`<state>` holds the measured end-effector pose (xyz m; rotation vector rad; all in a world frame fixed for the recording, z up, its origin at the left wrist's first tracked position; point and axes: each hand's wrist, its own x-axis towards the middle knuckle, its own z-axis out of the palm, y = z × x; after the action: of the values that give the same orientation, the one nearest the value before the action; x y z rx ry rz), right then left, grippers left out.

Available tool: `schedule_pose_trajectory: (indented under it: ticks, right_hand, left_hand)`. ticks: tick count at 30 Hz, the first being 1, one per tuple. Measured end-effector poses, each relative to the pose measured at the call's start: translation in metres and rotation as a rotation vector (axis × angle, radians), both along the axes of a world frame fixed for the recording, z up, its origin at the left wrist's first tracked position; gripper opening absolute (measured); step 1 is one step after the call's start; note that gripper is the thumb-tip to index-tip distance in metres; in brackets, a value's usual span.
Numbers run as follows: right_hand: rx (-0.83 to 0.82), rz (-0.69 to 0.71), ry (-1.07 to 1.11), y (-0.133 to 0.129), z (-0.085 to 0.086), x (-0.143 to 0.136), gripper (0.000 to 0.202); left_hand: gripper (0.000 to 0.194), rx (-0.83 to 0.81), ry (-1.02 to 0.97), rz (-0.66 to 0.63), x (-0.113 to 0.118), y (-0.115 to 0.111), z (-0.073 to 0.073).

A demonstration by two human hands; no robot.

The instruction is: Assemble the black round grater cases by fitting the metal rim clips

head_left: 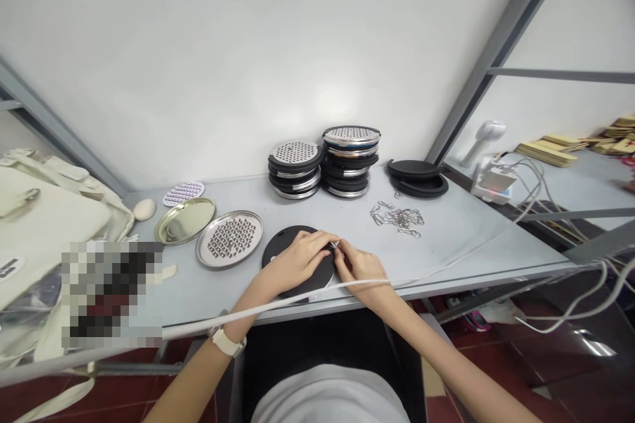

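A black round disc lies at the front edge of the table, partly covered by my hands. My left hand reaches over it, fingers bent and pressed together at its right rim. Against that same rim my right hand pinches, its fingertips meeting those of the left. Between them shows a small shiny metal piece, too small to make out fully. Left of the disc lie a round metal grater plate and a shallow gold-toned round dish.
Two stacks of grater discs stand by the wall. Black round holders and a pile of metal clips lie to the right. A white cable crosses before my hands. At left are a pale bag and a perforated disc.
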<state>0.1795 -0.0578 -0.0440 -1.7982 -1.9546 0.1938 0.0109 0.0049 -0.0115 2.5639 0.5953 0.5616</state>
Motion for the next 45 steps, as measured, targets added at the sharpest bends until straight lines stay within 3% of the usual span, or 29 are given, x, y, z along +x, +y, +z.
schedule_pose_trajectory:
  ticks: [16, 29, 45]
  right_hand:
    - [-0.094, 0.043, -0.091, 0.0006, 0.0057, 0.0024, 0.028]
    - [-0.070, 0.045, -0.106, 0.0016, 0.0036, 0.0027, 0.028]
    - [-0.085, 0.049, -0.283, 0.0018, 0.0041, -0.0001, 0.029]
  left_hand:
    - [0.033, -0.011, -0.006, 0.006, -0.0007, -0.0021, 0.0010]
    - [0.032, -0.020, -0.020, -0.009, 0.0002, -0.0021, 0.0028]
    - [0.034, 0.035, -0.011, -0.023, 0.0005, -0.0012, 0.0017]
